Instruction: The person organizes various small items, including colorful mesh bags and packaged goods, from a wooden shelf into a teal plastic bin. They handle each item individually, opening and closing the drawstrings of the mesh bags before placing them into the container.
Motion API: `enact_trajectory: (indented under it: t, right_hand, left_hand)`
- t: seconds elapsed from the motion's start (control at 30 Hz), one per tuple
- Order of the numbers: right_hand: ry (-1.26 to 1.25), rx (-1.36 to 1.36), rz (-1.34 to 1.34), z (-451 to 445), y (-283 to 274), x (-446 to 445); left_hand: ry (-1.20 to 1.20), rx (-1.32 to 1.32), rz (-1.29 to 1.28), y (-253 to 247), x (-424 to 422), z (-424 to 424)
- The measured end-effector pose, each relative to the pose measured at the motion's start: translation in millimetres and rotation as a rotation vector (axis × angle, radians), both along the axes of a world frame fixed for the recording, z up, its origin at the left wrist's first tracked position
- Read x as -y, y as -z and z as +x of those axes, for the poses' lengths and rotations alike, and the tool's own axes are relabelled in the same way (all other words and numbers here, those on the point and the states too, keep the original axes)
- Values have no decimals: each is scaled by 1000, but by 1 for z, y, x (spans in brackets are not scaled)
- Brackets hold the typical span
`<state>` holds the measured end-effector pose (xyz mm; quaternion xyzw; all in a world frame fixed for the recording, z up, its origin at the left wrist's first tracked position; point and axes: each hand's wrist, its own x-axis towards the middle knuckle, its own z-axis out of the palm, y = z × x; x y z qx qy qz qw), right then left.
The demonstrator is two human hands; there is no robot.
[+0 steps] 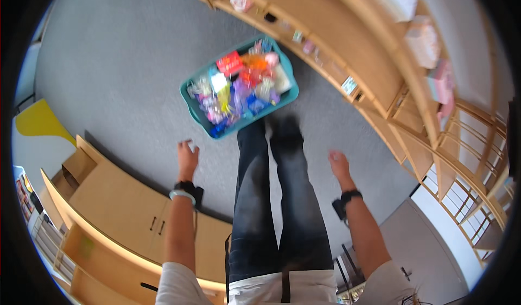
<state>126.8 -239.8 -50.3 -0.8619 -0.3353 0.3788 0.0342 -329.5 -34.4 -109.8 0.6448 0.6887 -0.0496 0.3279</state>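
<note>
On the grey floor before my feet stands a teal plastic bin (188, 105), filled with a jumble of colourful small items. Among them I make out a red box (230, 63), an orange packet (254, 62), and purple (242, 94) and blue (257, 103) plastic-looking pieces; the blur hides what most are. My left hand (187, 158) hangs in the air left of my legs, fingers apart and holding nothing. On the other side, my right hand (338, 164) is also raised off everything, its fingers loosely curled and blurred. Neither hand touches the bin.
Wooden shelving (358, 53) curves along the right, with small goods and boxes on it. At lower left are a wooden cabinet (122, 199) with two dark handles and a yellow chair back (44, 120). A grey door (423, 248) stands at lower right.
</note>
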Motion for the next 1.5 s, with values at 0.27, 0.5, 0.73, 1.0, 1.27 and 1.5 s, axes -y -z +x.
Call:
enact_trajectory:
  t: [0.27,0.5,0.73,1.0,1.27,1.5]
  right_hand:
    - [325,-46,11,42,130,-103]
    - [683,-336,143,10,164,-134]
    - [275,-184,530,4,234,-225]
    - [35,-38,483,12,250,-272]
    - [5,-128,595,-21,262,-318]
    - [-209,-8,757,-70,268,-382]
  left_hand:
    - [-283,26,-217,60,-41,-13]
    - [-436,248,-178,124,-51,-2]
    - [-140,79,-76,147,-91,-2]
    - [-315,365,-276,148,-101,-14]
    - [-439,300,-345,146,-96,-39]
    - [-684,252,-283,144,-81,-41]
